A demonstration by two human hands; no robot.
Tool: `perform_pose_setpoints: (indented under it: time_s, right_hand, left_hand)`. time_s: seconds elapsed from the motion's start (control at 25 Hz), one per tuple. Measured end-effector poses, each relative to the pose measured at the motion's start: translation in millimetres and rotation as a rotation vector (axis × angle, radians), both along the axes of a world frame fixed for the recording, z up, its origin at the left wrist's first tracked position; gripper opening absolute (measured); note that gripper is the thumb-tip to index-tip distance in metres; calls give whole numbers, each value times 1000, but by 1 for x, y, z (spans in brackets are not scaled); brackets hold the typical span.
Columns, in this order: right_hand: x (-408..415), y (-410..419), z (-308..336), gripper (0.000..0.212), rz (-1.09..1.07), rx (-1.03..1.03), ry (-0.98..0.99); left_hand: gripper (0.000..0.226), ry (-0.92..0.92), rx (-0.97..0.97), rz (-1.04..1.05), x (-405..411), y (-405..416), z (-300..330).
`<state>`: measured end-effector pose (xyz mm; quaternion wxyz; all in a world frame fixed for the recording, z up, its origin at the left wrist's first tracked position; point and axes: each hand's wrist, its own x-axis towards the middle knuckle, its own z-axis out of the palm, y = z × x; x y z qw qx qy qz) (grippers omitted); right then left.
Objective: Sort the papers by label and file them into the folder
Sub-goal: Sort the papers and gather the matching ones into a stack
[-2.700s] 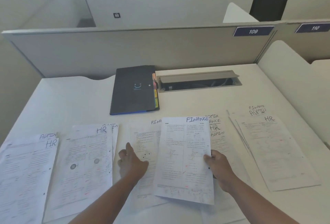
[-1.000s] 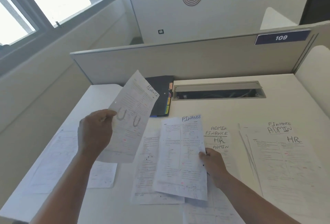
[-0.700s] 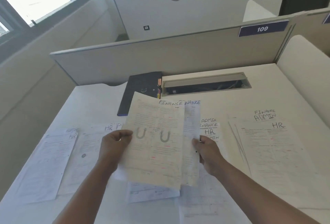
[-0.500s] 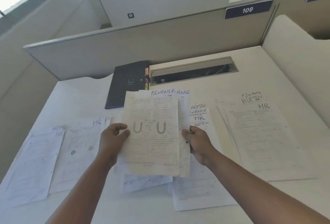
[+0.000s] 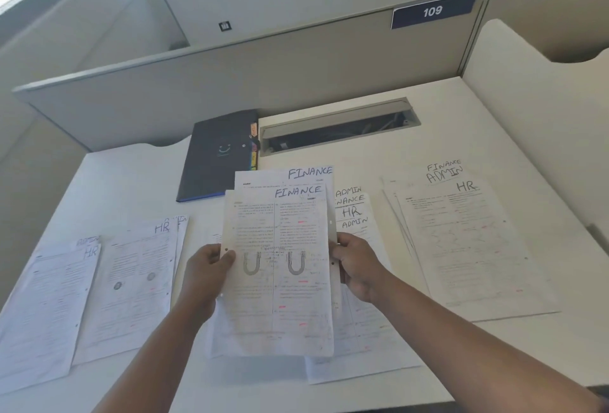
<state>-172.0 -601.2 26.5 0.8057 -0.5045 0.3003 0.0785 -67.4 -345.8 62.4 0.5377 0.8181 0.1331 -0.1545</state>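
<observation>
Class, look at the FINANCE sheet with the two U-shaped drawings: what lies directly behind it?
Behind the front sheet, held by the left hand and right hand, a second FINANCE sheet shows its heading. Its lower text is covered.

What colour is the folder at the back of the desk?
The folder is dark grey to black, with a blue lower edge and coloured tabs on its right side; the head view shows it.

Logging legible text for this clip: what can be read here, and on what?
"FINANCE": front held sheet.
"FINANCE": held sheet behind.
"ADMIN", "NANCE", "HR", "ADMIN": middle stack.
"FINANCE", "ADMIN", "HR": right stack.
"HR": two left sheets.
"109", "110": partition plates.
Printed body text and folder tabs: too small.
</observation>
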Motion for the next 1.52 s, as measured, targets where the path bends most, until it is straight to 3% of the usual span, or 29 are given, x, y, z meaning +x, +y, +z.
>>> perform_pose_setpoints:
  time_s: [0.36,0.44,0.56,0.64,0.72,0.8,1.0,1.24,1.52]
  right_hand:
    - [-8,2,-3,18,100,21,14]
    - [-10,-1,-1,15,30,-11,1]
    - [-12,-17,-11,14,-274,-350,66]
    - [-15,-33,-18,34,-359,-534,171]
    - [-18,-47,-26,49,-339,-574,261]
    - [-18,-55,-28,50,-282,-572,304]
    - [-13,-61,-28,11,-324,-434,263]
    - [-12,-64,-30,15,-252,-377,182]
    - [-5,-69,-31,8,-165,-364,294]
  left_hand:
    - [15,151,-99,6,0,-2,-19]
    - [16,166,-106,-24,-3,-3,-23]
    - [15,184,-86,-4,-7,-4,-42]
    - [14,224,-95,26,-7,-5,-57]
    - [13,249,-89,40,-8,-5,-71]
    - [13,242,-61,33,-12,-6,-82]
    - [12,236,-19,45,-14,-4,-95]
    - [13,269,12,-2,-5,-3,-98]
    - [13,284,-3,-6,-6,0,-100]
